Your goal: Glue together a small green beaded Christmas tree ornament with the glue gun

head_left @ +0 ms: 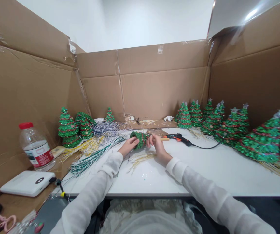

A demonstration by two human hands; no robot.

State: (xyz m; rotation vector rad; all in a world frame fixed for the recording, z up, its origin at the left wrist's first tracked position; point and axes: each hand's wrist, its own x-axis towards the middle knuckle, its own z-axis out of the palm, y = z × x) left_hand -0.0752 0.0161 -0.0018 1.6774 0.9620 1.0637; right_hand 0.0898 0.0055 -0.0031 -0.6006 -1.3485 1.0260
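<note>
My left hand (129, 146) is closed round a small green Christmas tree (142, 139) with red trim, tilted onto its side above the white table. At the tree's right end, my right hand (157, 143) has its fingers bent and drawn together; what they pinch is too small to make out. A short tan stick (165, 139) shows just beyond the right hand, and I cannot tell whether the hand touches it. Behind lies a black and orange glue gun (177, 137). Pale yellow strands (142, 159) lie below the hands.
Bundles of green strands (96, 156), yellow strands (87, 145) and purple-white wires (107, 129) spread leftward. Finished trees (262, 141) line the right; others (68, 128) stand left. A bottle (37, 148) and white power bank (29, 183) sit far left. Cardboard walls (164, 91) enclose the table.
</note>
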